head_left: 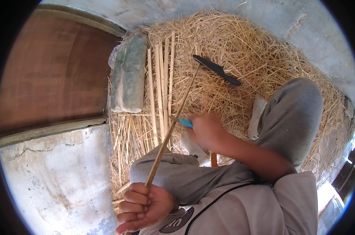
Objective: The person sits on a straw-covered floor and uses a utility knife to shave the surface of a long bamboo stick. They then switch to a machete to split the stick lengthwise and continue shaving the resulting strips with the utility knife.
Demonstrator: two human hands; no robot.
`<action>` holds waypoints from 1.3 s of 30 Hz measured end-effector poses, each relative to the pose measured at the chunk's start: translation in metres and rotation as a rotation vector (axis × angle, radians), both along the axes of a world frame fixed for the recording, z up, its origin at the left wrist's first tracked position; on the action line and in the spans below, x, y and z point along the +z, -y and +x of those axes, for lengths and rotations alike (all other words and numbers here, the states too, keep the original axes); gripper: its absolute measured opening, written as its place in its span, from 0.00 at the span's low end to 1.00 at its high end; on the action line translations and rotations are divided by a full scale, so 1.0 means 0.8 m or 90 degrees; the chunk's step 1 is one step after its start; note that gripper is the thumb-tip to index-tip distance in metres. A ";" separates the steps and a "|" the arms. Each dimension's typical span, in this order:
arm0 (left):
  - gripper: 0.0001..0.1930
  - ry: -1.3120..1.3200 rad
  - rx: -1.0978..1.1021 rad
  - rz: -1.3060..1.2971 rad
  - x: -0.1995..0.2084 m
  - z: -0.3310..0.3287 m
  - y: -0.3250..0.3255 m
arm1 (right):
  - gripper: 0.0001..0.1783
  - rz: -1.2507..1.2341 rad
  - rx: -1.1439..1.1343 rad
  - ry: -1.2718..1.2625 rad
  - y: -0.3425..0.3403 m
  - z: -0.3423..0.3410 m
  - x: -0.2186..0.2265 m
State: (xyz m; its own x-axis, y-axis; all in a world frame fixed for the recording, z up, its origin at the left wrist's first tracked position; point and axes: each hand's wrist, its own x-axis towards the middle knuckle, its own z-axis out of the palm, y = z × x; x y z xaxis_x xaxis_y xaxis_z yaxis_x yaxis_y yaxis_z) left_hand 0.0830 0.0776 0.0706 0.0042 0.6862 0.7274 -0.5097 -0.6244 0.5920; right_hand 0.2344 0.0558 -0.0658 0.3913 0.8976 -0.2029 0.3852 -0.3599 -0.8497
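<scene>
A long, thin bamboo strip (161,155) slants up and away from my left hand (148,205), whose fingers are wrapped round its near end. My right hand (207,131) grips a small knife with a bright blue handle (186,123). Its short blade meets the strip around the middle of its length; the exact contact is too small to make out. The strip's far end reaches close to the tip of a black knife (218,70) lying on a heap of pale shavings (240,43). Most of the blue handle is hidden inside my right fist.
Several pale split strips (162,82) lie side by side to the left of the heap. Beside them rests a worn greenish block (129,74). A brown door panel (56,70) and cracked wall (56,176) stand at left. My bent legs (291,117) flank the work.
</scene>
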 end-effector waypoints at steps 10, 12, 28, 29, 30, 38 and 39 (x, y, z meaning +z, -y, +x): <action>0.30 -0.005 -0.063 0.016 -0.003 0.002 0.001 | 0.17 -0.076 -0.007 -0.064 -0.007 0.021 -0.010; 0.30 -0.016 -0.074 0.021 -0.005 -0.001 0.001 | 0.17 -0.019 0.012 -0.050 0.002 0.015 0.004; 0.27 -0.129 -0.252 0.164 -0.023 0.015 0.049 | 0.21 -0.182 -0.101 0.001 -0.024 0.099 -0.109; 0.27 -0.109 -0.232 0.174 -0.023 0.018 0.053 | 0.20 -0.171 -0.114 -0.033 -0.025 0.097 -0.104; 0.27 -0.088 -0.212 0.183 -0.022 0.021 0.054 | 0.20 -0.160 -0.127 -0.067 -0.027 0.087 -0.099; 0.24 -0.078 -0.072 0.136 -0.003 0.007 0.003 | 0.17 -0.016 0.017 -0.026 0.025 0.017 -0.007; 0.23 -0.081 -0.067 0.123 -0.003 0.009 0.009 | 0.17 -0.006 0.013 -0.011 0.028 0.010 -0.003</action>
State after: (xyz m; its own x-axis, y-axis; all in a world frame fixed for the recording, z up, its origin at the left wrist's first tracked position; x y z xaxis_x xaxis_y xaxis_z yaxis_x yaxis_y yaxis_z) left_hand 0.0901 0.0700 0.0682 0.1680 0.5248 0.8345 -0.5075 -0.6797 0.5296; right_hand 0.2427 0.0335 -0.0683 0.3686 0.9035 -0.2186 0.3774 -0.3603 -0.8531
